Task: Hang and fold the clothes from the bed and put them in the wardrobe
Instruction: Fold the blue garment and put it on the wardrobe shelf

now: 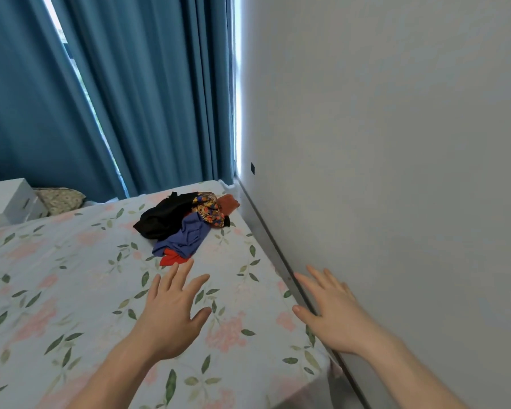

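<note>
Two empty hands, left [171, 314], right [331, 314], fingers spread over floral bed [56, 290]; clothes pile [183, 225] near wall [396, 143], blue curtains [160, 98].

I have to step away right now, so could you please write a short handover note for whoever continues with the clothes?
Left hand: open, fingers spread, reaching over the bed toward the pile, fingertips just short of the red garment. It holds nothing.
Right hand: open, empty, out over the bed's edge by the wall.
Clothes: one heap at the far corner of the bed beside the wall, with black, blue, red, floral and orange pieces tangled together.
Done: nothing visible yet; no garment is lifted, folded or hung.
Left: take each piece, fold or hang it, and put it in the wardrobe, which is out of view.
</note>
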Demonstrator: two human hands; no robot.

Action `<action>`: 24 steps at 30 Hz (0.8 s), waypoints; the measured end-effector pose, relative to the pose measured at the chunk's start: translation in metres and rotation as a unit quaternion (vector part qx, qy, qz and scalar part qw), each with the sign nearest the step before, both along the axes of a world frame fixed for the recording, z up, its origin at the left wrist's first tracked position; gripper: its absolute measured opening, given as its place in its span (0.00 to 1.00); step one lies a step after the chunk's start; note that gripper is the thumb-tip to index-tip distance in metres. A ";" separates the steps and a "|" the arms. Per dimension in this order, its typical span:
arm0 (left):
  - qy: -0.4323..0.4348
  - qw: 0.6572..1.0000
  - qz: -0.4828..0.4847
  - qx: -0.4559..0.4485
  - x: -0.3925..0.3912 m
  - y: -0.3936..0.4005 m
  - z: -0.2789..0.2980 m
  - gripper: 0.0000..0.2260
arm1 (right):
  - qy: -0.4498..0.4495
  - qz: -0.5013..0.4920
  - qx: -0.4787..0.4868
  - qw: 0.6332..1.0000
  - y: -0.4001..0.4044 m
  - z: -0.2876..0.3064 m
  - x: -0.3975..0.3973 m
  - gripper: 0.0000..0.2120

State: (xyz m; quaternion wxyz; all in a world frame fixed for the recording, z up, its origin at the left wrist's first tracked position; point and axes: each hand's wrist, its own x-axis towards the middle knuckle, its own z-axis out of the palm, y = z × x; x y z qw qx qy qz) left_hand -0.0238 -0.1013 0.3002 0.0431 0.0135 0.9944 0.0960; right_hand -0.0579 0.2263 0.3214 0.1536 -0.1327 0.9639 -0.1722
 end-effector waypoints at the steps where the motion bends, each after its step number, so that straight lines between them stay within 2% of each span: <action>1: -0.004 1.000 -0.001 -0.006 -0.004 0.005 0.000 0.29 | -0.002 -0.001 -0.002 1.000 0.005 -0.001 -0.003 0.33; 14: -0.016 0.998 -0.062 -0.024 -0.068 0.073 -0.045 0.34 | -0.028 -0.047 0.097 0.994 0.074 -0.030 -0.013 0.36; 20: -0.034 0.998 -0.032 -0.030 -0.101 0.094 -0.049 0.34 | -0.016 -0.025 0.103 0.994 0.096 -0.047 -0.064 0.36; 24: -0.027 0.999 0.022 -0.029 -0.121 0.111 -0.053 0.33 | -0.017 0.012 0.106 0.994 0.109 -0.066 -0.119 0.36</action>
